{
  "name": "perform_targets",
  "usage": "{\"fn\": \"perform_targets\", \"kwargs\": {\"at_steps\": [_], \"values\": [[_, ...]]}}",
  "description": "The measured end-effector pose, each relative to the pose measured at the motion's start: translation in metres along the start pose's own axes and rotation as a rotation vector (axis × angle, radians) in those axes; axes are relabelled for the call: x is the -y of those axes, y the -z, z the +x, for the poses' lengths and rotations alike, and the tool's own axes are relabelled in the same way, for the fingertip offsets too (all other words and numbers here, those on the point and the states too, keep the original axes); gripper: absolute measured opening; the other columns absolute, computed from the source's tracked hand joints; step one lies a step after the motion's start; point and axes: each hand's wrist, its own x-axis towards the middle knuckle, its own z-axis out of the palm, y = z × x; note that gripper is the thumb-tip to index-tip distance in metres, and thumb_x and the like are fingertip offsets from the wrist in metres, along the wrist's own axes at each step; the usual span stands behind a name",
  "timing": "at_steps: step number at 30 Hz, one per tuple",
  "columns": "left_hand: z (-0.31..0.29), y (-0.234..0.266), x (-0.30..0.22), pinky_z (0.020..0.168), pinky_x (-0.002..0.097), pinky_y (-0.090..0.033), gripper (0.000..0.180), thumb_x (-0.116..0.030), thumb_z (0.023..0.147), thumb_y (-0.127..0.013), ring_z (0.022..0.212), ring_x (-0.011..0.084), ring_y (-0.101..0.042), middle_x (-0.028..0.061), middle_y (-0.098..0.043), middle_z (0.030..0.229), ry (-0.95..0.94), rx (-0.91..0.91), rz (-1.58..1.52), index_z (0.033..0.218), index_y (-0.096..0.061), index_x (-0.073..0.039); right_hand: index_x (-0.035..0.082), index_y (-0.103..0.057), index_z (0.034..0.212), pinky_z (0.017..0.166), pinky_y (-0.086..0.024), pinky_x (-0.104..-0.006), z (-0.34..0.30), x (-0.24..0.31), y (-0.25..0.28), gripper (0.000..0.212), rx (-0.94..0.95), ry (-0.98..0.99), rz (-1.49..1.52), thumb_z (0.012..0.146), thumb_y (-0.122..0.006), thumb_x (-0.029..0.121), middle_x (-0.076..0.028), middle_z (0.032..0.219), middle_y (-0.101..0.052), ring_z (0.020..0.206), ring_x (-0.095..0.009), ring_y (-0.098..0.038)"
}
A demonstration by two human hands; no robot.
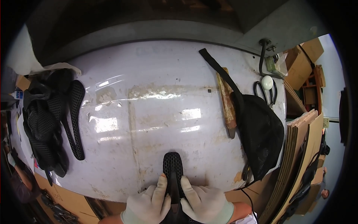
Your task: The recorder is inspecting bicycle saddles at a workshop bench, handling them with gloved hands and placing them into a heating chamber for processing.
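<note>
At the table's near edge I hold a black bicycle saddle (172, 162) with a honeycomb-patterned surface and a smooth strip down its middle. Its narrow end points away from me; the lower part runs out of the picture. My left hand (149, 199), in a whitish glove, grips its left edge, with a fingertip showing through the glove. Along the right edge, my right hand (205, 201), gloved likewise, presses with thumb and fingers. On the left lie a pile of similar black honeycomb pieces (44, 115) and one long slotted piece (77, 100).
A worn, flat-bladed tool (226, 100) lies beside a black mesh bag with a strap (261, 130) on the white table (156, 119). Scissors (257, 89) and a white round object (267, 82) sit far right. Cardboard sheets (302, 149) stand alongside; people are at both sides.
</note>
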Motion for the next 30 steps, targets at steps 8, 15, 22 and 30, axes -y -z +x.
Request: {"fn": "perform_targets", "kwargs": {"at_steps": [8,15,22,30], "values": [[0.013,-0.004,-0.008,0.045,0.0374,-0.046,0.067,-0.019,0.083,-0.080,0.047,0.0267,-0.057,0.0118,-0.064,0.071,0.014,-0.022,0.251,0.141,-0.060,0.008,-0.012,-0.052,0.145,0.064,-0.056,-0.0385,0.002,0.016,-0.010,0.069,0.080,-0.143,-0.205,0.090,-0.074,0.023,-0.012,0.085,-0.067,0.068,-0.029,-0.067],[0.018,-0.011,0.004,0.050,0.0387,-0.051,0.075,-0.016,0.084,-0.076,0.054,0.0268,-0.065,0.0157,-0.071,0.083,-0.012,-0.068,0.121,0.151,-0.049,0.004,-0.012,-0.058,0.138,0.047,-0.049,-0.0345,0.001,0.002,-0.014,0.059,-0.001,-0.052,-0.249,0.091,-0.070,0.022,-0.004,0.070,-0.058,0.054,-0.020,-0.061],[0.029,-0.009,0.000,0.061,0.0504,-0.054,0.071,-0.014,0.088,-0.067,0.066,0.0424,-0.067,0.0247,-0.069,0.090,0.004,0.044,0.215,0.156,-0.048,-0.006,-0.007,-0.058,0.142,0.061,-0.057,-0.0349,-0.008,0.003,-0.004,0.059,0.074,-0.129,-0.189,0.094,-0.070,0.026,-0.014,0.092,-0.064,0.071,-0.025,-0.068],[0.030,-0.015,0.009,0.056,0.0488,-0.050,0.068,-0.011,0.089,-0.066,0.056,0.0382,-0.063,0.0204,-0.064,0.070,-0.071,-0.013,0.206,0.155,-0.050,-0.005,0.012,-0.073,0.135,0.104,-0.050,-0.0521,-0.073,-0.034,0.004,0.058,0.052,0.274,0.470,0.082,-0.088,0.033,-0.036,0.156,-0.042,0.121,-0.046,-0.061]]}}
